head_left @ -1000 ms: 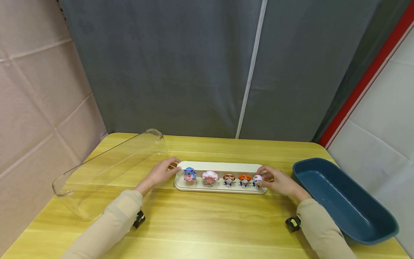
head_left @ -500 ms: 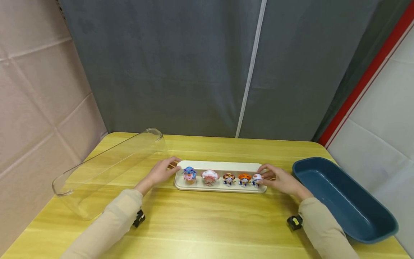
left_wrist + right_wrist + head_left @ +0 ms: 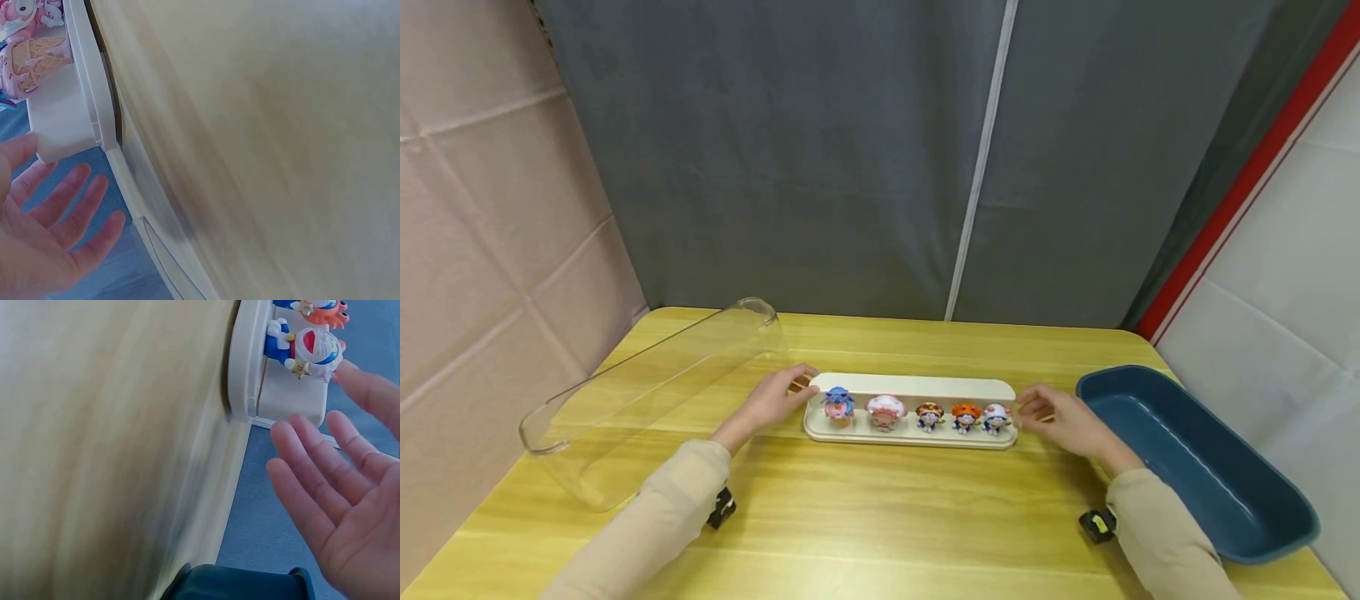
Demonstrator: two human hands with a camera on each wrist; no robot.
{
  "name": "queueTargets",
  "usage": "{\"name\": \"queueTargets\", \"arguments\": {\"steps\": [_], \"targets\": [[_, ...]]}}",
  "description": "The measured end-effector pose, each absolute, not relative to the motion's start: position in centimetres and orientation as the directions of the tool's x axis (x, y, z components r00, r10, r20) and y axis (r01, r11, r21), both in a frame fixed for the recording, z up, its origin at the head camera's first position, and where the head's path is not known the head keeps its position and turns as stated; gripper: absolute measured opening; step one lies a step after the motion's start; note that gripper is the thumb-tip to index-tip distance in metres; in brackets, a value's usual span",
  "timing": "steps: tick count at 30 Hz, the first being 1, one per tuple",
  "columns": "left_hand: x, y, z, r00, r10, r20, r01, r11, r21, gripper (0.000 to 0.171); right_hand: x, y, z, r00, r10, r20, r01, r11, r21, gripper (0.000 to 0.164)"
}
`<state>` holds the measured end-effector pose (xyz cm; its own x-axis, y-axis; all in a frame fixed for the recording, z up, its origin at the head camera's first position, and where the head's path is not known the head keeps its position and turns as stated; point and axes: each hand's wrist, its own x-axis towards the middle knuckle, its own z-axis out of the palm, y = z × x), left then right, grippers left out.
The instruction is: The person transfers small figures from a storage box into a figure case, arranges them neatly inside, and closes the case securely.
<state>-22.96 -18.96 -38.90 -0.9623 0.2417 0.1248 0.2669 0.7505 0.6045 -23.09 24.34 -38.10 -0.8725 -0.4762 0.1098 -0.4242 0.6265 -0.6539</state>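
A long cream display base [image 3: 910, 384] stands in the middle of the table with several small figurines in a row. At its left end is a blue-topped figurine on an ice cream cone [image 3: 839, 407], then a pink figurine with a white hat [image 3: 886, 412]. Three blue-and-white cat figurines follow, one in an orange hat [image 3: 966, 418] and the rightmost in a white hat [image 3: 996, 419]. My left hand [image 3: 772, 402] rests at the base's left end, thumb at the edge and fingers loosely spread. Just off the right end is my right hand [image 3: 1063, 425], fingers relaxed, holding nothing.
A clear curved plastic cover [image 3: 655, 385] lies slanted on the left of the wooden table [image 3: 880, 517]. On the right sits a dark blue-green basin [image 3: 1202, 475], close beside my right forearm. Behind the table hangs a grey curtain [image 3: 805, 167].
My right hand has let go of the white-hatted cat figurine and drawn back to the right. The figurine stands on the base. My left hand stays in place.
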Motion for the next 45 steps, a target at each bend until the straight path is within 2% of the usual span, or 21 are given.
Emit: {"name": "queueTargets", "arguments": {"steps": [5, 11, 19, 24, 29, 32, 40, 45], "targets": [[-22.8, -19.0, -38.9, -0.958, 0.247, 0.145, 0.284, 0.749, 0.599, 0.031, -22.9, 24.4, -38.4, -0.886, -0.455, 0.092, -0.408, 0.669, -0.622, 0.025], [-22.4, -19.0, -38.6, -0.957, 0.244, 0.157, 0.287, 0.725, 0.626, 0.048, -22.9, 24.2, -38.7, -0.881, -0.469, 0.061, -0.405, 0.683, -0.607, 0.024], [-21.5, -19.5, -35.2, -0.946, 0.235, 0.222, 0.323, 0.685, 0.653, 0.055, -23.1, 24.2, -39.6, -0.887, -0.461, 0.008, -0.372, 0.705, -0.604, 0.022], [-21.0, -20.9, -32.3, -0.933, 0.226, 0.28, 0.351, 0.738, 0.576, 0.059, -23.1, 24.0, -39.9, -0.895, -0.445, -0.016, -0.352, 0.73, -0.586, 0.024], [-20.4, -23.0, -30.0, -0.909, 0.233, 0.347, 0.37, 0.834, 0.409, 0.059, -23.1, 23.7, -39.8, -0.901, -0.434, -0.003, -0.355, 0.742, -0.568, 0.023], [-19.8, -24.4, -29.2, -0.906, 0.218, 0.363, 0.342, 0.882, 0.323, 0.061, -23.0, 23.5, -39.7, -0.9, -0.435, -0.001, -0.36, 0.745, -0.562, 0.023], [-17.9, -27.9, -28.8, -0.95, 0.138, 0.281, 0.203, 0.954, 0.219, 0.076, -22.9, 23.3, -39.6, -0.91, -0.415, -0.013, -0.346, 0.776, -0.527, 0.024], [-17.1, -29.4, -29.3, -0.988, 0.069, 0.141, 0.099, 0.972, 0.211, 0.094, -23.0, 23.3, -39.7, -0.912, -0.411, -0.009, -0.347, 0.782, -0.518, 0.023]]}}
